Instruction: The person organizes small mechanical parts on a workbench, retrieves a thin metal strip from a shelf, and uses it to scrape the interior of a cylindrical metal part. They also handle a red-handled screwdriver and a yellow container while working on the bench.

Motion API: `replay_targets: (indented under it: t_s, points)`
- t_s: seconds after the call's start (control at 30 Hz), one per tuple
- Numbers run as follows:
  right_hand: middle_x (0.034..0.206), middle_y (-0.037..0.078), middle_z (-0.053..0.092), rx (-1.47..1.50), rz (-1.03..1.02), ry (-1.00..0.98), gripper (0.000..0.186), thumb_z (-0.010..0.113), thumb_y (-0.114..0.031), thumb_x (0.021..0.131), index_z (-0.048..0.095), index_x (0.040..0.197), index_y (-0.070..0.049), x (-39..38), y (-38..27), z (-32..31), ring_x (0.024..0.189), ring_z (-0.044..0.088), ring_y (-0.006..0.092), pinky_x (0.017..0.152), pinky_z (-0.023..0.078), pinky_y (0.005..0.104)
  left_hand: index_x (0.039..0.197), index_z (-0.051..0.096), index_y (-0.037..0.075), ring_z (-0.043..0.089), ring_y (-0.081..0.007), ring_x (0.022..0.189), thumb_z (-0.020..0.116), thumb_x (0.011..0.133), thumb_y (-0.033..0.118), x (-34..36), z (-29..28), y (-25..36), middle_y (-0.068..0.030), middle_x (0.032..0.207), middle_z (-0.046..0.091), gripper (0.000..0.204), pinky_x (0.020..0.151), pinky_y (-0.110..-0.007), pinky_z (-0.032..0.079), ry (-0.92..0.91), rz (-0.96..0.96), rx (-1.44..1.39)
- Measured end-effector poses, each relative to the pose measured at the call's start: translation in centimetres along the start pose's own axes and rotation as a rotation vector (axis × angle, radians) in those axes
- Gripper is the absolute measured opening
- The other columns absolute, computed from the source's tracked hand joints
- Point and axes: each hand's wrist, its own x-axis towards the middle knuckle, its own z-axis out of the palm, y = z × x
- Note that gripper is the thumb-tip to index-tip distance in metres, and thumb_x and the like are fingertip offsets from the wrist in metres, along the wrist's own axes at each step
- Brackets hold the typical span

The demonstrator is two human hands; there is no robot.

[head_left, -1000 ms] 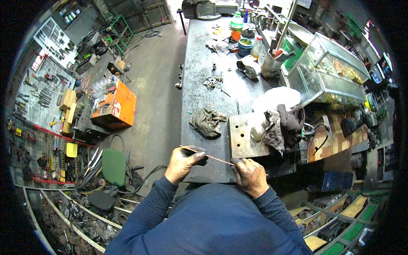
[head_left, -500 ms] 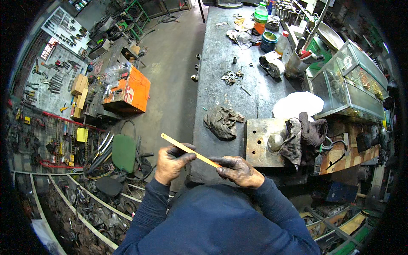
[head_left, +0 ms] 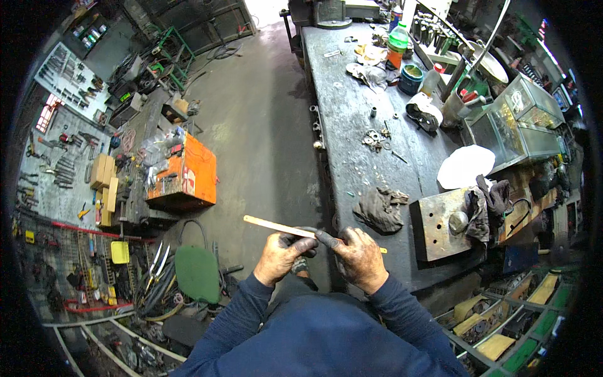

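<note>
My left hand [head_left: 284, 256] and my right hand [head_left: 357, 257] are both closed on a thin, flat yellow strip [head_left: 267, 222] with a small hole near its end, like a saw blade. It slants down to the right, one end sticking out past each hand. My dirt-darkened fingers are close together at its middle. Just beyond my right hand, on the dark workbench [head_left: 339, 144], lie a crumpled grimy rag [head_left: 380, 208] and a metal block with holes [head_left: 433, 223], draped at its right with dark cloths [head_left: 493, 204].
The bench holds small metal parts [head_left: 377, 138], bottles [head_left: 396, 47], a white round item [head_left: 465, 166] and a glass case [head_left: 521, 125]. Left are an orange cabinet [head_left: 195, 169], tool boards [head_left: 59, 157], a green seat [head_left: 196, 275] and hoses [head_left: 164, 292]. Shelving [head_left: 502, 314] is beside me.
My hands have drawn closer together and moved slightly right since half a second ago, still holding the strip. The view has shifted, so the bench sits further right and my foot shows below.
</note>
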Motion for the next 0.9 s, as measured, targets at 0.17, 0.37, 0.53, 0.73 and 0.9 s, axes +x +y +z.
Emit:
replay_targets:
  t_s: [0.17,0.37,0.53,0.73,0.9]
  points:
    - [0.092,0.008,0.055,-0.023,0.0,0.028,0.066,0.066,-0.006,0.081,0.06,0.142,-0.029,3.5,-2.6,2.7,0.084,0.059,0.0271,0.071,0.051,0.0409,0.118,0.071,-0.005,0.072,-0.0174,0.088,0.074,0.096,0.013,0.1,-9.8,3.0,-0.0107,0.1,0.075,0.029,0.082,-0.033,0.06,0.047,0.043,-0.027]
    - [0.089,0.013,0.053,0.166,0.104,-0.104,0.075,0.06,0.003,0.07,0.061,0.141,-0.022,8.9,-3.0,4.2,0.074,0.059,0.0373,0.066,0.054,0.0456,0.119,0.069,-0.007,0.073,-0.0212,0.089,0.078,0.092,0.015,1.4,-18.1,5.9,-0.0143,0.102,0.075,0.037,0.082,-0.036,0.061,0.164,0.168,0.027]
    - [0.112,0.005,0.069,1.041,0.307,-0.264,0.053,0.057,0.0,0.097,0.054,0.15,-0.007,16.4,-2.4,7.3,0.089,0.058,0.0084,0.08,0.05,0.0266,0.126,0.066,-0.007,0.069,-0.017,0.106,0.081,0.09,0.01,6.7,-17.9,5.9,-0.0122,0.115,0.074,0.042,0.095,-0.031,0.056,0.061,0.192,0.09]
    - [0.108,-0.002,0.066,1.233,0.308,-0.602,0.045,0.059,-0.01,0.105,0.056,0.149,-0.007,28.1,3.3,9.5,0.084,0.051,0.0048,0.075,0.047,0.0234,0.117,0.072,-0.004,0.069,-0.0139,0.097,0.087,0.084,0.012,16.1,-24.1,10.5,-0.0086,0.103,0.076,0.039,0.088,-0.029,0.057,0.09,0.118,0.323]
    - [0.113,0.001,0.07,1.217,0.315,-0.726,0.041,0.062,-0.012,0.104,0.06,0.145,-0.005,40.1,10.0,9.9,0.093,0.058,0.0054,0.082,0.047,0.0204,0.111,0.073,-0.003,0.072,-0.0185,0.085,0.084,0.085,0.008,25.3,-33.0,16.0,-0.0105,0.099,0.075,0.031,0.082,-0.035,0.062,0.347,0.238,0.096]
